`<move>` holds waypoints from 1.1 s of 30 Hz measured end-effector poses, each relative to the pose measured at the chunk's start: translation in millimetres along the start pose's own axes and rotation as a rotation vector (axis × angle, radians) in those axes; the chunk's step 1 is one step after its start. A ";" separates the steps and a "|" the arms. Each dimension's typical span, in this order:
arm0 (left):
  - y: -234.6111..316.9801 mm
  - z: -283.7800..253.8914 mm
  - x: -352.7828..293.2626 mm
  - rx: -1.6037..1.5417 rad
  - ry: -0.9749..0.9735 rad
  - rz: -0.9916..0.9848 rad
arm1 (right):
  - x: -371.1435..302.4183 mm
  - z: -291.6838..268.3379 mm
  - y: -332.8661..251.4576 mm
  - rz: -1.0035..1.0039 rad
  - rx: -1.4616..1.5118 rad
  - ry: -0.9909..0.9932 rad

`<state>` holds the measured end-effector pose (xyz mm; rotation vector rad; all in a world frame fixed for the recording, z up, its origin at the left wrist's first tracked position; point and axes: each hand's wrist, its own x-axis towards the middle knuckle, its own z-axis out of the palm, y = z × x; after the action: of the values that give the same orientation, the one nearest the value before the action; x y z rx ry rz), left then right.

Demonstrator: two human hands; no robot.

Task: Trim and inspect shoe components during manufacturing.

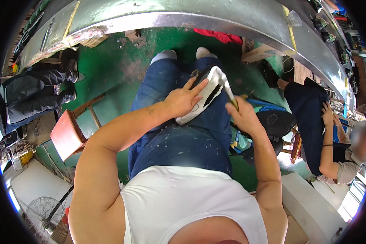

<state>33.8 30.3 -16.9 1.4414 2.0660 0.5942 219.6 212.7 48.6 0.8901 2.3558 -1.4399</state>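
A white shoe (pixel 194 112) with black parts lies at a slant over my lap, its far end near my knees. My left hand (pixel 180 101) rests on its left side with fingers spread across it, steadying it against my thighs. In my closed right hand (pixel 245 116) is a slim-handled tool (pixel 228 92), yellowish near the grip and pale farther up. Its far end reaches the shoe's upper edge, and its exact kind is not clear. Blue trousers (pixel 179 142) with pale specks are under the shoe.
A metal-edged workbench (pixel 166 20) curves across the far side. To the left are a reddish stool (pixel 67 135), another person's legs (pixel 38 87) and a fan (pixel 44 219). A black round seat (pixel 275 123) and a seated co-worker (pixel 309 118) are at the right. Red cloth (pixel 219 35) lies under the bench.
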 end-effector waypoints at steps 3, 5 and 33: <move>11.9 -15.6 10.1 0.069 -0.120 0.005 | 16.9 19.4 1.1 -0.228 -0.163 0.240; 18.1 -21.9 12.2 0.131 -0.201 0.013 | 31.5 31.1 19.7 -0.186 -0.321 0.194; 57.8 -150.5 -16.9 -0.437 0.237 0.068 | -19.9 80.4 82.2 -0.123 0.548 0.275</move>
<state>-19.6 26.3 136.1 1.2310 1.9006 1.2100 276.8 162.6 -39.9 1.1484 2.2579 -2.2009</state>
